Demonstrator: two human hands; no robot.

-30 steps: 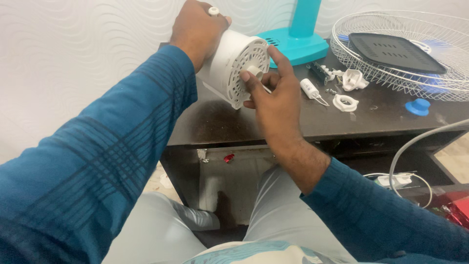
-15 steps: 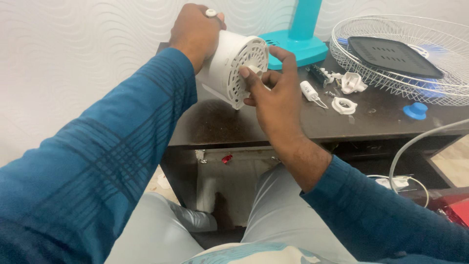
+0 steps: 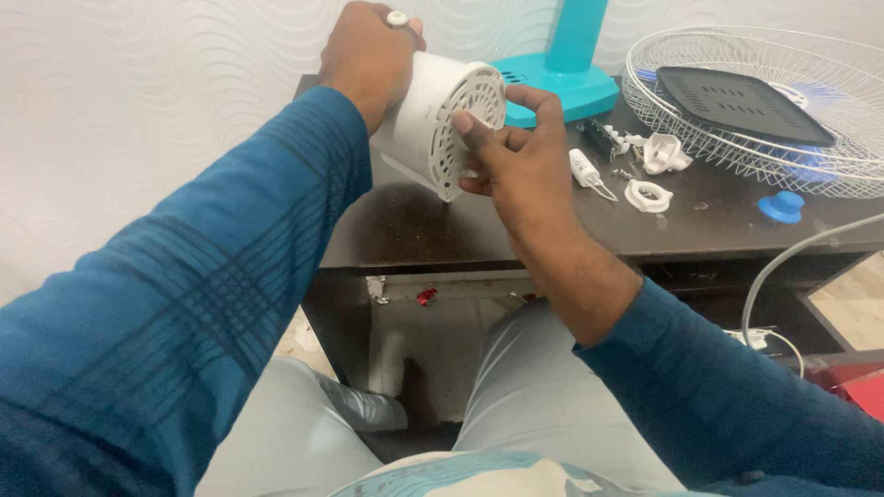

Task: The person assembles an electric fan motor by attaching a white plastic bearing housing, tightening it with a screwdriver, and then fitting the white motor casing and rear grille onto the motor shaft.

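Note:
My left hand (image 3: 366, 53) grips the back of a white, round fan motor housing (image 3: 440, 120), holding it tilted with its lower edge on the dark table (image 3: 433, 230). A small white knob (image 3: 397, 17) sticks up by my left fingers. My right hand (image 3: 516, 156) is closed at the centre of the housing's vented face, thumb and fingers pinching the small white part there, which they hide. Both sleeves are teal blue.
A turquoise fan base (image 3: 562, 83) stands behind the housing. A white wire fan guard (image 3: 764, 101) with a black panel lies at the right. Small white plastic parts (image 3: 649, 195), a white capacitor (image 3: 583, 167), a blue cap (image 3: 780, 205) and a white cable (image 3: 783, 267) are nearby.
My right hand has shifted up and closed over the centre of the housing face, covering the small white part that showed before. The left hand holds still.

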